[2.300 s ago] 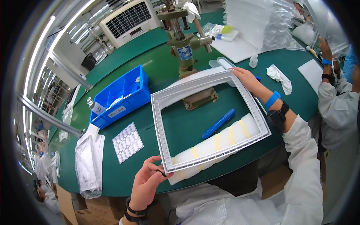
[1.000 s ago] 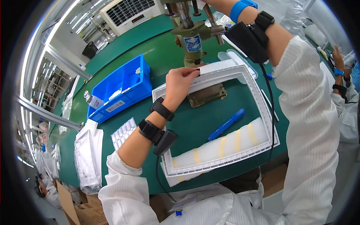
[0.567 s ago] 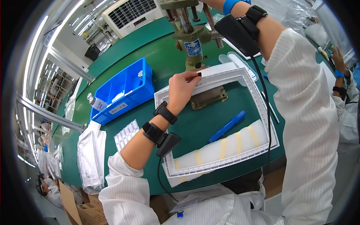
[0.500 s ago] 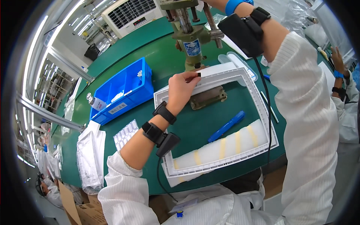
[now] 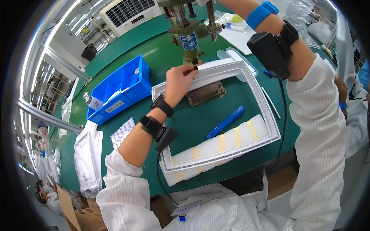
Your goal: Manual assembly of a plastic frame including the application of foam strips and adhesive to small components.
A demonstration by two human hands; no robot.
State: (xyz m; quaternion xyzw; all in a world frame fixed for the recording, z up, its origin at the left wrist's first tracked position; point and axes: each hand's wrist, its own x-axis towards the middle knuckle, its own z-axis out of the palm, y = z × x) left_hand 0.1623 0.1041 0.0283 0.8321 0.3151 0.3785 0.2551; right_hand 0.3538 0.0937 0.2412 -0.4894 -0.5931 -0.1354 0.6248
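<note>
Head view: the left hand (image 5: 184, 79) pinches the far edge of the white frame (image 5: 266, 111) under the press (image 5: 189, 29). The right hand is hidden above. I think the pinched edge should stay flat on the metal block (image 5: 206, 93) just below the fingers.

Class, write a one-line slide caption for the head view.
Left hand pinches white frame under the bench press on a green table.

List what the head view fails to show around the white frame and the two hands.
- Right hand: cut off by the top edge; only the forearm shows.
- Left hand: whatever its fingertips pinch on the white frame is too small.
- Press: its upper part is cut off.
</note>
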